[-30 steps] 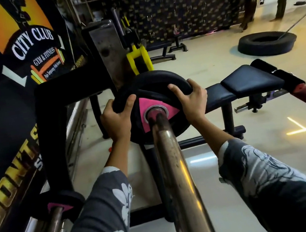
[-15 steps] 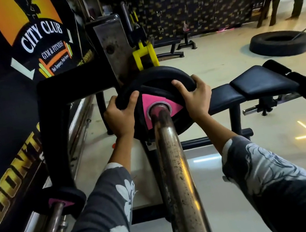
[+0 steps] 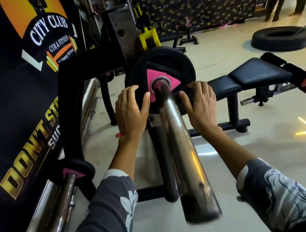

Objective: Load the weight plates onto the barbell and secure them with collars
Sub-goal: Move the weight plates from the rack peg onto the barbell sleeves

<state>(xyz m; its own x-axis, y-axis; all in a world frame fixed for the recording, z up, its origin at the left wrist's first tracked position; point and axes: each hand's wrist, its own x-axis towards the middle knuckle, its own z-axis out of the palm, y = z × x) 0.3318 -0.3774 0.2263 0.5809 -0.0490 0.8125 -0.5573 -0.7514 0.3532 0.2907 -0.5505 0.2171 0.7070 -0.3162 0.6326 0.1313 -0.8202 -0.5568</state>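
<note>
The steel barbell sleeve (image 3: pixel 185 150) runs away between both forearms. The left hand (image 3: pixel 129 109) and right hand (image 3: pixel 199 100) press the black-and-pink weight plate (image 3: pixel 160 64) threaded on it, fingers loosely spread, gripping nothing. At left a smaller plate (image 3: pixel 76 171) sits on another bar. Beyond stand a padded bench (image 3: pixel 251 74) and a tyre (image 3: pixel 282 38).

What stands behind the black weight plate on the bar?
Above the weight plate show a grey metal upright and a yellow bracket. The plate hides the far part of the bar, so any stop there cannot be seen.
</note>
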